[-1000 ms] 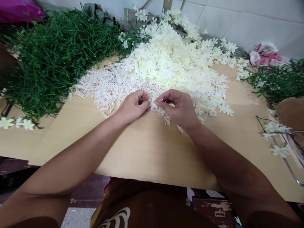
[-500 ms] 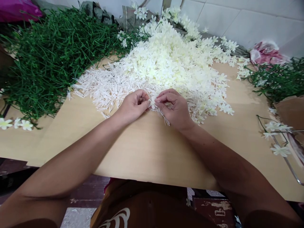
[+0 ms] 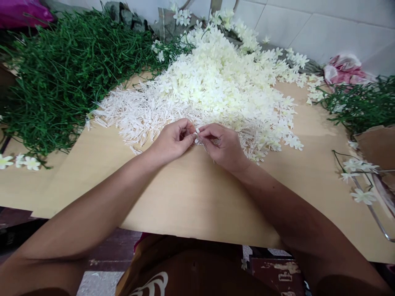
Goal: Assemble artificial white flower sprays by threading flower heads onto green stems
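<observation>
While both forearms reach in over the near edge of the worktop (image 3: 185, 193), the head view shows the hands meeting beyond the middle of its bare front part. The left hand (image 3: 175, 139) has its thumb and forefinger pinched on a small white flower (image 3: 196, 135), the remaining fingers curled in. The right hand (image 3: 224, 146) pinches the same flower from the other side, its fingertips nearly touching those of the left. Fingers cover most of the flower, so its exact shape is hard to make out.

Just beyond the hands, white sticks (image 3: 138, 111) lie scattered toward the left. A large heap of white flowers (image 3: 222, 82) rises behind them and spreads to the far edge, where the tiled wall (image 3: 286, 24) stands. A thick mass of green stems (image 3: 77, 70) fills the far left corner, with a magenta bag (image 3: 27, 12) behind it. A few loose flowers (image 3: 31, 163) lie near the left edge, in front of that mass.

Toward the far right corner sits a crumpled pink-and-white bag (image 3: 348, 70). Along the right edge come a smaller green bunch (image 3: 367, 100), a piece of cardboard (image 3: 375, 144), a flower spray (image 3: 364, 196) and a bent metal rod (image 3: 375, 220).
</observation>
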